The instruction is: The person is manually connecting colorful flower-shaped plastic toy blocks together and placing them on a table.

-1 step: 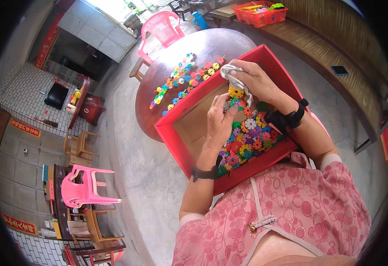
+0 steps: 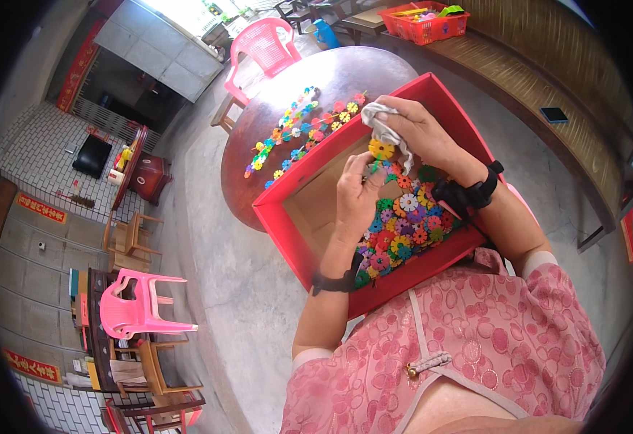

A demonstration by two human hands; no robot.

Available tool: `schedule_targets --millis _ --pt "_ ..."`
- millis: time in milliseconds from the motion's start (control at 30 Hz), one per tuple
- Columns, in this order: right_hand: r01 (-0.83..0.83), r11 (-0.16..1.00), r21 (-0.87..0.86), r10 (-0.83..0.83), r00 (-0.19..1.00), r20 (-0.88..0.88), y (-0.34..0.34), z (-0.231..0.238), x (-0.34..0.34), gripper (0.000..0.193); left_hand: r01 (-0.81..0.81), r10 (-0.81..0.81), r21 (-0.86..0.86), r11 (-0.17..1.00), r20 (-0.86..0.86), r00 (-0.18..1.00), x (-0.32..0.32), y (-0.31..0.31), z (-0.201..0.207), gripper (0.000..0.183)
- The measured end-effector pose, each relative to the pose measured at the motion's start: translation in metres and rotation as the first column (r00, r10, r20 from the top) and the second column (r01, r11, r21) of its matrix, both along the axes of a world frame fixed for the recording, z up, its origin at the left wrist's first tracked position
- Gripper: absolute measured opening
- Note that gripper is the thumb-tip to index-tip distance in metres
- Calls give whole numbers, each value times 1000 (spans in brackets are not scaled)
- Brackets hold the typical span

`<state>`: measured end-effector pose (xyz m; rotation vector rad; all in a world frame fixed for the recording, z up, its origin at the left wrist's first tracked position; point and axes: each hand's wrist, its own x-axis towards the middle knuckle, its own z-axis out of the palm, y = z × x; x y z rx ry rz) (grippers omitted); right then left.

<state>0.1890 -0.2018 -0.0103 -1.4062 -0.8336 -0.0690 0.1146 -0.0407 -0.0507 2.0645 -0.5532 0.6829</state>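
Over a red box [image 2: 281, 230], my left hand [image 2: 357, 189] pinches a small green piece joined to a yellow flower-shaped plastic disc [image 2: 381, 149]. A crumpled white cloth [image 2: 383, 129] is gripped in my right hand [image 2: 416, 130], close beside the yellow disc. Under my hands, many loose flower-shaped discs [image 2: 409, 203] in mixed colours lie piled in the near right part of the box. Brown cardboard shows on the box's inner side and floor. My fingers partly hide the green piece.
Rows of joined coloured discs [image 2: 296, 142] lie on a round dark table [image 2: 238, 189] beyond the box. A pink plastic chair [image 2: 262, 49] stands behind it. On the wooden bench at right are a red basket [image 2: 423, 30] of toys and a phone [image 2: 553, 115].
The yellow disc and my left hand have shifted slightly left. The cloth in my right hand has moved a little too.
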Motion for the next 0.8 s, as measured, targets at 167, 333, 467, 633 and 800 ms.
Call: schedule_targets --millis 167,333,467,633,800 --pt "-148 981 127 177 948 -263 -11 13 -10 29 178 -496 -613 770 -399 771 -13 9 24 41" --pt "-250 968 -10 246 947 205 -3 8 -9 33 328 -745 -749 575 -313 589 -13 13 17 34" --pt "-102 990 -99 124 959 254 -10 19 -14 26 239 -701 -763 600 -358 616 -14 7 22 37" --pt "-57 995 -81 59 998 29 -10 21 -18 24 189 -433 -527 829 -389 813 -12 -1 20 39" --pt "84 976 -199 -9 935 353 -7 8 -4 25 127 -395 -521 844 -444 804 -11 3 18 40"
